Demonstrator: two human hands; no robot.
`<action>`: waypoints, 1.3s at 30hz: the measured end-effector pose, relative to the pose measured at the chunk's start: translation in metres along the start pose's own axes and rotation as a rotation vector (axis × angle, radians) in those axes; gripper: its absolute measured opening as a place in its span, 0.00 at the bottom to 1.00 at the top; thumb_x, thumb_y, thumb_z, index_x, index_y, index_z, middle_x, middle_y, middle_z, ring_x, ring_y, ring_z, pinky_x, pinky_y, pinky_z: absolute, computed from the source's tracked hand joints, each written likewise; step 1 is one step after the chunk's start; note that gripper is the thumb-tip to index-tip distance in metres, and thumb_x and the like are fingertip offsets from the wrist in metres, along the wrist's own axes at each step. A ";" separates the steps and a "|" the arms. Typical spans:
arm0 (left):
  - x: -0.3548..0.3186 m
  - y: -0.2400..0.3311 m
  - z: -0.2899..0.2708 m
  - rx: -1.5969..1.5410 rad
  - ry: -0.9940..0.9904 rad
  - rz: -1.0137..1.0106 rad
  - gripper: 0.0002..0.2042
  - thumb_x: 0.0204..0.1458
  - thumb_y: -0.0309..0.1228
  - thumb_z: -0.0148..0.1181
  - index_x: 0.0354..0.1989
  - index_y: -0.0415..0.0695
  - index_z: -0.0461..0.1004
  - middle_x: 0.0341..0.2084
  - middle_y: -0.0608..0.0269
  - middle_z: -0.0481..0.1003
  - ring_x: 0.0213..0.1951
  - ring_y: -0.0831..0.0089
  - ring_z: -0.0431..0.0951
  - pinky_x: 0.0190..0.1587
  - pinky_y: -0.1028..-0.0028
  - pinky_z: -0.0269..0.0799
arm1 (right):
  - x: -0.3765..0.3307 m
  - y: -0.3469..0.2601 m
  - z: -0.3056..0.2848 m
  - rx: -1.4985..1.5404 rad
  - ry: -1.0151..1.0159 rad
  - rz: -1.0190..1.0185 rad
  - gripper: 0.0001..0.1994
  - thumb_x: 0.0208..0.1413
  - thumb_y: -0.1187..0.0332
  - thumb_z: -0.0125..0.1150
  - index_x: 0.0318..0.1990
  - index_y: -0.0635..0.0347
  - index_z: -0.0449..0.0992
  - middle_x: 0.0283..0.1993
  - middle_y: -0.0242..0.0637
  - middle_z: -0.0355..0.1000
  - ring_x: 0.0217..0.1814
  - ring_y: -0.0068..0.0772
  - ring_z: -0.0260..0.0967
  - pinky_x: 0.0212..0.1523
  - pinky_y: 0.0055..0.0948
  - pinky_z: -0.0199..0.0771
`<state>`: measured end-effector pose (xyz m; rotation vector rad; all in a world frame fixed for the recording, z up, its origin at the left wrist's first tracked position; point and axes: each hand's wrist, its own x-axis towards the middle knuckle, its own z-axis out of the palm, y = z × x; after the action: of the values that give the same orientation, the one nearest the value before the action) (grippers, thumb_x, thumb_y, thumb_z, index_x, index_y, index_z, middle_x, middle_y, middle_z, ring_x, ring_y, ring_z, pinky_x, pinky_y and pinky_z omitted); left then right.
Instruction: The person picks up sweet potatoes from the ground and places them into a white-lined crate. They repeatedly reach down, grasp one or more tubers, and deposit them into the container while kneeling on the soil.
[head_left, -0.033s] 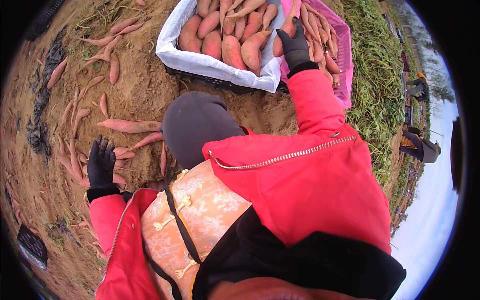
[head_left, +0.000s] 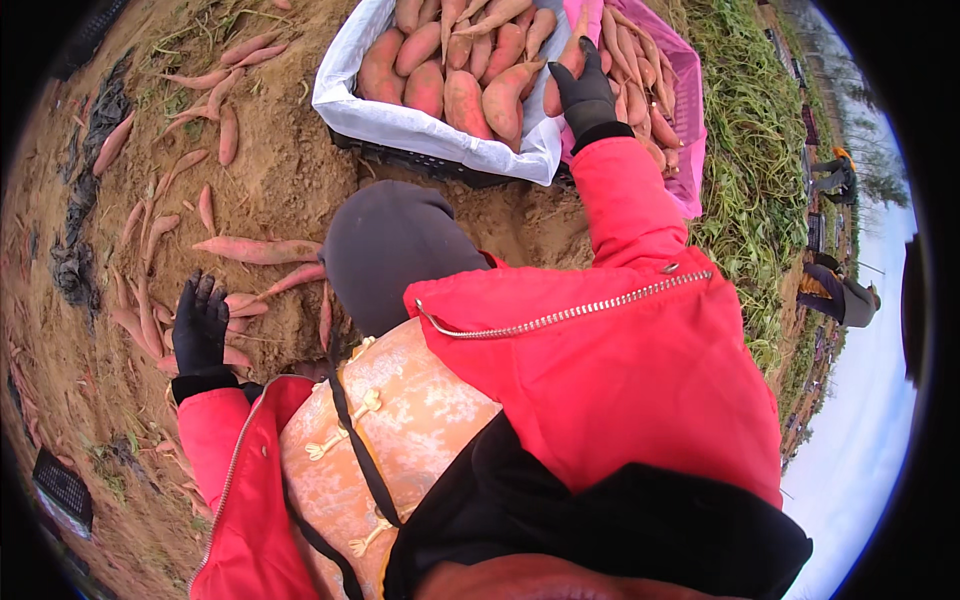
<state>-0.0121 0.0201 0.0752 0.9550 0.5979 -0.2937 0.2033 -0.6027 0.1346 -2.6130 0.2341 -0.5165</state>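
On the bare brown soil at the person's left, the left hand [head_left: 200, 325], in a black glove, lay flat with fingers spread over a small cluster of sweet potatoes [head_left: 240, 305], gripping nothing that could be seen. A long sweet potato [head_left: 258, 250] lay just beyond that cluster, and more loose ones [head_left: 225, 135] were scattered over the dirt farther up and along the left side. Up ahead stood a black crate [head_left: 430, 160] lined with a white bag [head_left: 400, 122] and heaped with large reddish sweet potatoes [head_left: 455, 75]. The right hand [head_left: 585, 92], also in a black glove at the end of a red sleeve [head_left: 625, 205], rested on the heap at the crate's right edge, fingers laid over a sweet potato; whether it gripped one could not be told. A pink-lined crate [head_left: 690, 120] of thinner roots sat touching the first one on its right. Green vines [head_left: 750, 170] ran along the right side, with another person [head_left: 835, 295] bent over well apart.
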 end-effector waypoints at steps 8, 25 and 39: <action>-0.004 0.000 -0.002 0.065 0.177 -0.033 0.22 0.59 0.39 0.42 0.62 0.49 0.56 0.57 0.63 0.63 0.51 0.69 0.68 0.49 0.74 0.64 | 0.015 -0.021 0.008 -0.411 -0.342 -0.131 0.21 0.55 0.51 0.49 0.45 0.57 0.75 0.44 0.47 0.72 0.49 0.49 0.68 0.51 0.39 0.66; -0.029 -0.045 -0.013 0.362 0.343 -0.202 0.22 0.52 0.46 0.57 0.50 0.48 0.67 0.36 0.67 0.72 0.31 0.74 0.76 0.30 0.77 0.71 | -0.017 0.046 0.103 -0.348 -0.406 -0.561 0.22 0.50 0.57 0.55 0.54 0.45 0.69 0.60 0.46 0.59 0.57 0.55 0.58 0.57 0.44 0.58; 0.006 -0.026 -0.111 1.758 0.514 0.375 0.17 0.49 0.34 0.55 0.49 0.47 0.70 0.42 0.56 0.74 0.46 0.58 0.73 0.47 0.66 0.69 | -0.046 -0.176 0.033 0.306 -0.608 -0.710 0.20 0.54 0.76 0.54 0.56 0.67 0.64 0.56 0.43 0.65 0.61 0.36 0.59 0.61 0.32 0.56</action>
<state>-0.0585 0.0978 0.0058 2.8600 0.5119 -0.1807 0.1873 -0.4229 0.1763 -2.3517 -0.9108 0.0535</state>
